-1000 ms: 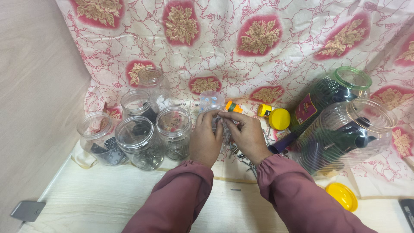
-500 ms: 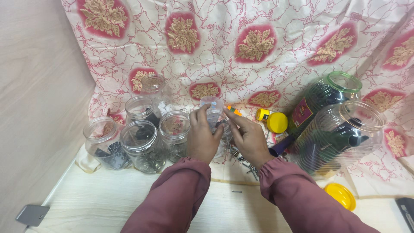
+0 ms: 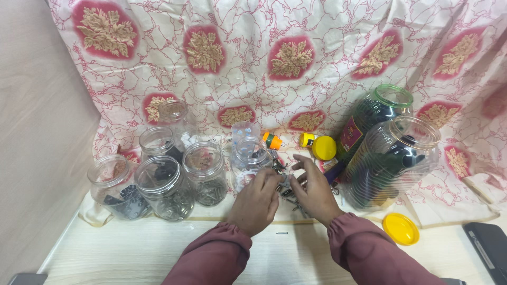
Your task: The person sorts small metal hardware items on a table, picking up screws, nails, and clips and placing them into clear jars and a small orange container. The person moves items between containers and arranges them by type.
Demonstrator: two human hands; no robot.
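My left hand (image 3: 256, 203) and my right hand (image 3: 315, 191) rest low over a pile of small metal hardware (image 3: 289, 191) on the flowered cloth (image 3: 317, 63). The left hand's fingers are curled at the pile's edge; whether they pinch a piece is hidden. My right hand's fingers are spread and touch the pile. A small clear jar (image 3: 248, 158) stands upright just beyond the left hand, apart from both hands.
Several open clear jars (image 3: 163, 184) with dark hardware stand at the left. Two large jars (image 3: 396, 158) lie at the right. A yellow lid (image 3: 401, 228) and a loose screw (image 3: 281, 233) lie on the wooden table. A wall is at the left.
Both hands let go of the small clear jar and dropped toward me onto the hardware pile. The jar now stands alone. The camera view shifted slightly.
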